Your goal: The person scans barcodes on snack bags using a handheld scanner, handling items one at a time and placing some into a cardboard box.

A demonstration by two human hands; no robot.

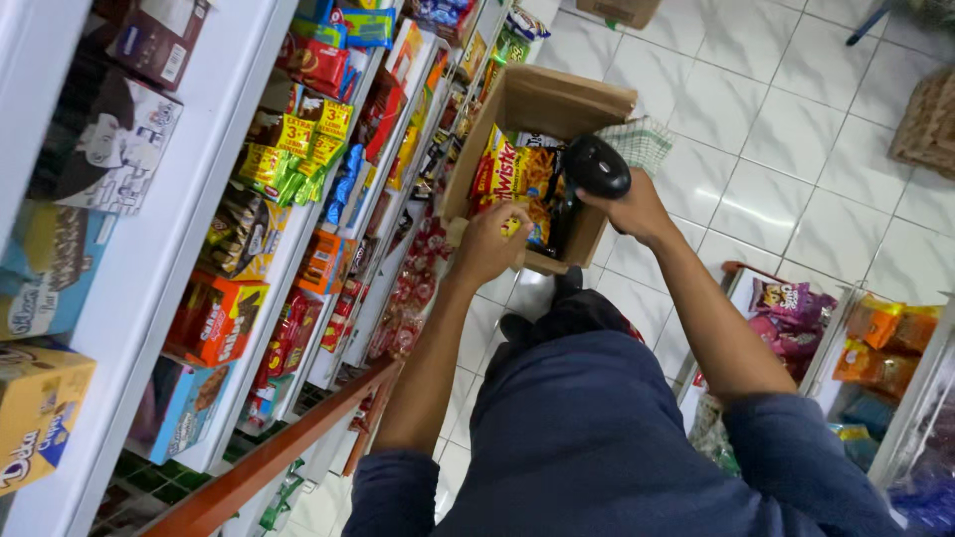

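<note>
Shelves (249, 249) crowd the left; bare floor (796, 129) lies open to the right. The left hand (487, 244) pinches a snack packet (517, 179) in the box (547, 99). The right hand (632, 204) has its fingers wrapped around a black scanner (597, 166).

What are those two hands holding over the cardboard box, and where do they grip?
The right hand holds a black handheld scanner by its lower handle. The left hand grips a yellow snack packet at its bottom edge, inside the cardboard box.

We see an open brown cardboard box (542, 104) tilted toward the shelves, packed with yellow-and-red snack packets (512, 179) standing on end (one pinched at its lower edge), and a black handheld scanner (595, 167) held over the box's right side.
</note>
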